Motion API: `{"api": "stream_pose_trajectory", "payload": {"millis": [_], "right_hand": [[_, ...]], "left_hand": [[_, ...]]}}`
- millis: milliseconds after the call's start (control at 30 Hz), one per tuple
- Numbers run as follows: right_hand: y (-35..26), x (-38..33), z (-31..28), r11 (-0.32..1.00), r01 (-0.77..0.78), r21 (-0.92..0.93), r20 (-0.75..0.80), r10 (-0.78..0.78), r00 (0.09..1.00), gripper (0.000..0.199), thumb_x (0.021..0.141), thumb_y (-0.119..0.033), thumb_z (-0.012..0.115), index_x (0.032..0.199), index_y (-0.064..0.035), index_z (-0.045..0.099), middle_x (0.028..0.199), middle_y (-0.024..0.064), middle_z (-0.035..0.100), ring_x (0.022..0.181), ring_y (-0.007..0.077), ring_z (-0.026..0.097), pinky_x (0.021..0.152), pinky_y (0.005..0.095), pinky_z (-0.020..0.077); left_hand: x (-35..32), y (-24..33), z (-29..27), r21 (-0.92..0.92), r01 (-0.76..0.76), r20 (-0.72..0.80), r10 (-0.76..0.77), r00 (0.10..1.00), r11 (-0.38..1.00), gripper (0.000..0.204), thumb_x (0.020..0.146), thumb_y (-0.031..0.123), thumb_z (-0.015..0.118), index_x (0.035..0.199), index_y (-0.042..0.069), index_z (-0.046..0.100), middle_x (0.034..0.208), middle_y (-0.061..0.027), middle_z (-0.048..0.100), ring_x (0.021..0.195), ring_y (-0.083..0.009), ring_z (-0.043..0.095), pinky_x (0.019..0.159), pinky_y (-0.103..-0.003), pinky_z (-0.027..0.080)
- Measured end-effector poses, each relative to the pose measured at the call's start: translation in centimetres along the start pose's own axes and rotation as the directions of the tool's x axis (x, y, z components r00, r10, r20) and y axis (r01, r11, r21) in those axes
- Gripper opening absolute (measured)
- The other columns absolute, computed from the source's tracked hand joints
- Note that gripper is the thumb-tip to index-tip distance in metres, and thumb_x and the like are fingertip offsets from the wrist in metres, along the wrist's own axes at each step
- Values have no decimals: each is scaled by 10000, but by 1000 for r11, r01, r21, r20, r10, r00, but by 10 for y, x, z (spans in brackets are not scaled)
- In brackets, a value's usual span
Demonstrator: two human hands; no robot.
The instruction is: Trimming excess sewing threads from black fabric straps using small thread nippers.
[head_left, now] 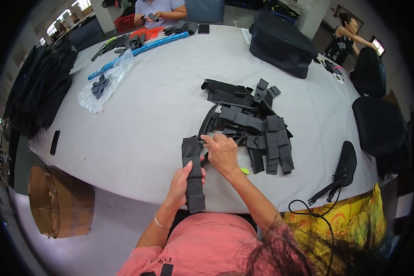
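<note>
My left hand [181, 184] is closed around a long dark grey strip of folded fabric [195, 193] with pocket-like segments, held upright near the table's front edge. The thumb lies across its front. At the strip's upper right edge, my right hand [221, 154] is closed in a pinch. A thin, light-coloured bit shows at its fingertips, too small to name. Just beyond the right hand lies a heap of similar dark segmented fabric strips [244, 119], loosely piled. Beside the right forearm, a small bright yellow-green piece [244, 170] rests on the cloth.
A pale cloth covers the table [142, 133]. On it are a black bag [280, 43], a blue roll [158, 44], a clear plastic bag [94, 99] and a black pouch with a cord [345, 165]. A cardboard barrel [73, 202] stands left. Two other people are at the far side.
</note>
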State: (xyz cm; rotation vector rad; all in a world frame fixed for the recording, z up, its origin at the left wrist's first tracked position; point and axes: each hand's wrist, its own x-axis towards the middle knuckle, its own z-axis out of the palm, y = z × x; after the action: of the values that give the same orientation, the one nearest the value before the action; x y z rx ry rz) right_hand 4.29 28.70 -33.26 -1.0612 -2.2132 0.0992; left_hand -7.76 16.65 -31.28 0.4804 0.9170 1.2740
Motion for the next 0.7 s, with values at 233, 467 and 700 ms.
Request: {"api": "stream_pose_trajectory", "payload": {"millis": [233, 467, 700], "right_hand": [[14, -7, -16, 955, -239, 174, 140, 216, 966, 201, 762, -98, 636, 954, -151, 670, 787, 41, 644, 703, 251, 628, 598, 367, 468], [25, -31, -7, 931, -241, 272, -17, 256, 967, 324, 805, -191, 624, 1128, -177, 603, 845, 70, 584, 744, 289, 610, 623, 392, 487], [35, -42, 21, 962, -219, 162, -2, 222, 975, 305, 835, -400, 605, 1063, -198, 608, 831, 92, 557, 751, 295, 601, 665, 420, 472]], "left_hand": [[-5, -7, 17, 46, 84, 137, -90, 986, 995, 618, 993, 506, 217, 1318, 22, 422, 853, -56, 592, 711, -119, 554, 686, -265, 484], [3, -7, 15, -96, 92, 200, -71, 977, 991, 639, 970, 539, 269, 1254, -3, 454, 845, -111, 580, 729, -181, 567, 691, -297, 485], [4, -14, 13, -112, 136, 165, -117, 979, 984, 531, 937, 505, 427, 1115, 9, 492, 857, -109, 564, 721, -196, 565, 619, -317, 492]]}}
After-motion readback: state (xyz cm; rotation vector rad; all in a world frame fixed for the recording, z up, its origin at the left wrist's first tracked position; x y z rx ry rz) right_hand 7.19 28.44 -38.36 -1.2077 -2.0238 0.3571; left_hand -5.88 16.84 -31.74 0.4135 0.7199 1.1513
